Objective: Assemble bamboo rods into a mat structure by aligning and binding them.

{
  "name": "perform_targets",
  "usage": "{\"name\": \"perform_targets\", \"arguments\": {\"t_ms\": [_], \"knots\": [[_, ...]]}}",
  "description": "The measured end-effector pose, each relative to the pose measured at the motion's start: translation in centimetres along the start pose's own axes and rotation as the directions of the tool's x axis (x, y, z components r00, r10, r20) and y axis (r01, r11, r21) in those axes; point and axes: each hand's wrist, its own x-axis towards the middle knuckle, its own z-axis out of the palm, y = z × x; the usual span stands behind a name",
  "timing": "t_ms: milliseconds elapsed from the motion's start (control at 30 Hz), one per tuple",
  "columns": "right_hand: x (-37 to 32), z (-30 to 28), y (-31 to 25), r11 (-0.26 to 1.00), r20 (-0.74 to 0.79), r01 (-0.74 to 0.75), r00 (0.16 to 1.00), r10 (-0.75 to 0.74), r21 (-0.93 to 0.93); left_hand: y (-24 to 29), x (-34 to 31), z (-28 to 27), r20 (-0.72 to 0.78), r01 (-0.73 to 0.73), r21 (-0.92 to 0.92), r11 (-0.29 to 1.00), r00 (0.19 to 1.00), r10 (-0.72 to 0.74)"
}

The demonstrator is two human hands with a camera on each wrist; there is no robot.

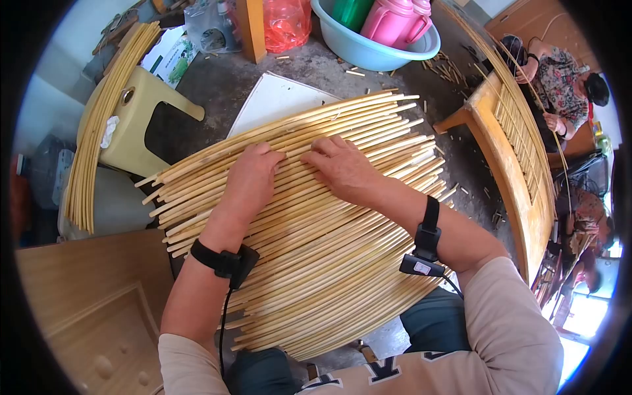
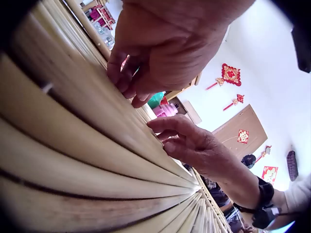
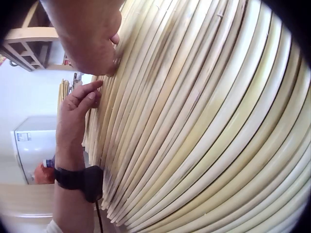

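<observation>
A broad row of slender pale wooden sticks [image 1: 309,224] lies side by side in front of the person, the ends uneven at both sides. My left hand [image 1: 251,178] is over the far half of the row, fingers bent and fingertips down on the sticks. A short gap to its right, my right hand [image 1: 345,170] touches the same part of the row with bent fingers and thumb. In the left wrist view, the fingertips of both hands meet the sticks along nearly one line. I cannot tell whether either hand pinches a single stick.
A bundle of sticks [image 1: 112,125] lies across a yellow plastic stool [image 1: 141,112] at left. Beyond the row are a white board [image 1: 263,99] and a blue basin [image 1: 375,59]. At right, a wooden bench [image 1: 494,145] carries more sticks; people sit beyond it. Stick offcuts litter the floor.
</observation>
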Motion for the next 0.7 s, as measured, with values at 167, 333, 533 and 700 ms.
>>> {"name": "perform_targets", "arguments": {"t_ms": [167, 333, 533, 700], "knots": [[-0.3, 0.4, -0.4, 0.999, 0.071, -0.040, 0.997, 0.040, -0.014, 0.6, -0.9, -0.6, 0.121, 0.056, 0.068, 0.996, 0.991, -0.064], [-0.5, 0.5, -0.7, 0.999, 0.071, -0.038, 0.997, 0.039, -0.019, 1.1, -1.3, -0.8, 0.154, 0.019, 0.173, 0.985, 0.987, -0.046], [-0.2, -0.1, -0.7, 0.997, 0.135, -0.073, 0.989, 0.067, 0.036, 0.2, -0.7, -0.5, 0.142, 0.001, 0.198, 0.980, 0.989, -0.030], [0.5, 0.0, -0.1, 0.995, 0.097, -0.079, 0.993, 0.074, 0.052, 0.4, -0.6, -0.6, 0.132, 0.008, 0.143, 0.990, 0.991, -0.027]]}}
